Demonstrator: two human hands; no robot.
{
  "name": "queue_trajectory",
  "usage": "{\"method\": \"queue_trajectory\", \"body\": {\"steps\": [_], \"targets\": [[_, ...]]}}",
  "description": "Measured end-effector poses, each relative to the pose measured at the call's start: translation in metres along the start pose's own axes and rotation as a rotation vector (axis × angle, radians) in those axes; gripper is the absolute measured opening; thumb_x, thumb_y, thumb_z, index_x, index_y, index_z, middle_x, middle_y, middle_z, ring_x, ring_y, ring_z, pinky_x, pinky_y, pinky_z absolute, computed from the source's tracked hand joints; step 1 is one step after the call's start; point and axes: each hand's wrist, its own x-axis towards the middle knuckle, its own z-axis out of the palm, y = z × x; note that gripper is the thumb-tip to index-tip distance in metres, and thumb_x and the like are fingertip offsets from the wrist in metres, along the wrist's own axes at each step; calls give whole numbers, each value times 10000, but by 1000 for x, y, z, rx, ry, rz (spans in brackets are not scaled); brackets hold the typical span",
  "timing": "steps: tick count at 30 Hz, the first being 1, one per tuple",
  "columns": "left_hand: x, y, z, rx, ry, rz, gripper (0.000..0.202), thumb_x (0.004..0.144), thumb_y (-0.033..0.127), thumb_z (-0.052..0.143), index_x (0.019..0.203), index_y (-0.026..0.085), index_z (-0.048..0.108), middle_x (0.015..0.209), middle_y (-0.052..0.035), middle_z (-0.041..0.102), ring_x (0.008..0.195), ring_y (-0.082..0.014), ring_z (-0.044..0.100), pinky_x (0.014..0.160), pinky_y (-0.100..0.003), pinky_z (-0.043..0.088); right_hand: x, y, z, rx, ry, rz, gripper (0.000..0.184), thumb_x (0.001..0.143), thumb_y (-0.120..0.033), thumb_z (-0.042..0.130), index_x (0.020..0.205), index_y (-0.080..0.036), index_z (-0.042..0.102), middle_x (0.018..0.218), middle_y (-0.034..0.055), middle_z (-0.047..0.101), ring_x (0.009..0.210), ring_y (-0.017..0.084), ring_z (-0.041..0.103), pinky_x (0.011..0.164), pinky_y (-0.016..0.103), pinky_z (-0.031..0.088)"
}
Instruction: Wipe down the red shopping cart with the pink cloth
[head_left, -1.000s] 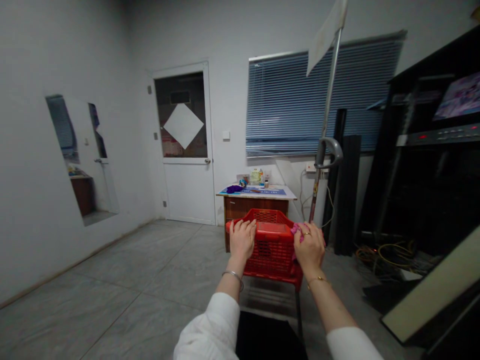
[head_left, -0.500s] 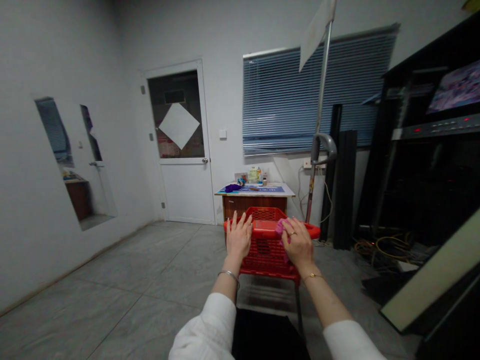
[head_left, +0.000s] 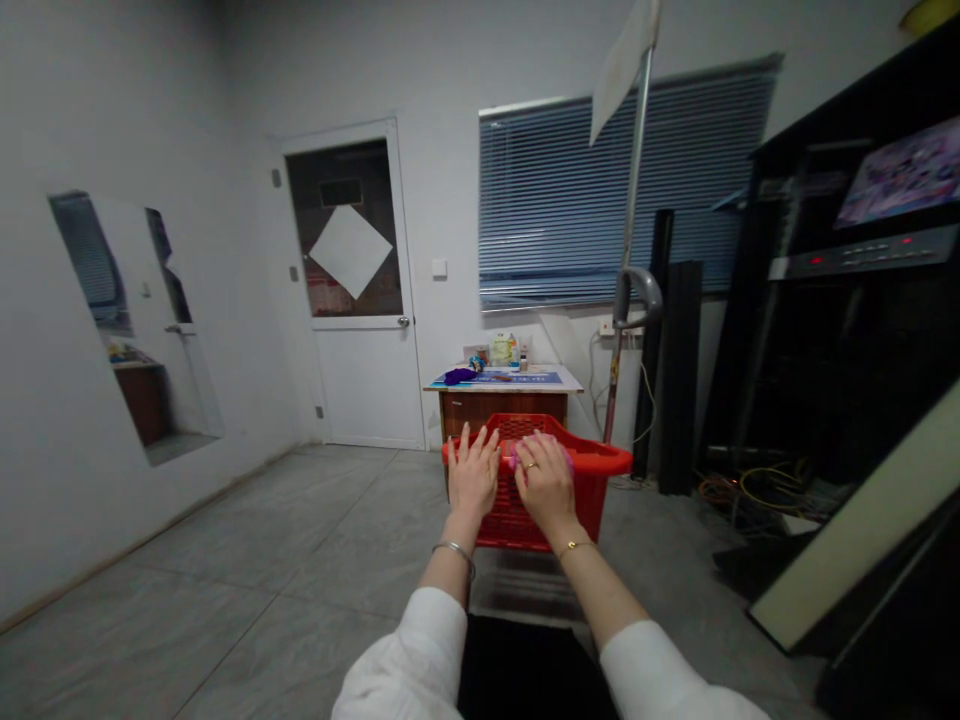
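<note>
A red plastic basket cart stands in front of me on the grey tiled floor. My left hand rests on its near rim with the fingers spread. Beside it, my right hand presses a pink cloth flat against the same rim, fingers stretched over it; only a small edge of the cloth shows. Both wrists carry thin bracelets, and there is a ring on the right hand.
A small wooden table with bottles and a purple item stands behind the cart, under a window with blue blinds. A white door is at the left. A metal pole rises by the cart; dark cabinets and cables fill the right.
My right hand has slid the pink cloth leftwards along the rim until it lies next to my left hand. My left hand's fingers have spread. The view shifted slightly.
</note>
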Motion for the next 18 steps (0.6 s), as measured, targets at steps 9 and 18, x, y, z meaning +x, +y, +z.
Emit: {"method": "queue_trajectory", "body": {"steps": [9, 18], "targets": [[0, -7, 1, 6, -10, 15, 428, 1012, 331, 336, 1427, 345, 441, 1486, 20, 454, 1469, -239, 198, 1176, -531, 215, -29, 91, -29, -60, 55, 55, 369, 887, -215, 465, 1218, -194, 628, 1244, 82, 634, 1257, 223, 504, 1094, 436, 405], [-1, 5, 2, -31, 28, -5, 421, 1012, 355, 335, 1414, 348, 460, 1469, 21, 478, 1465, -242, 210, 1174, -540, 209, -8, 43, -12, -101, 91, 169, 291, 906, -206, 447, 1077, -158, 677, 1149, 99, 670, 1172, 227, 552, 1078, 441, 395]]}}
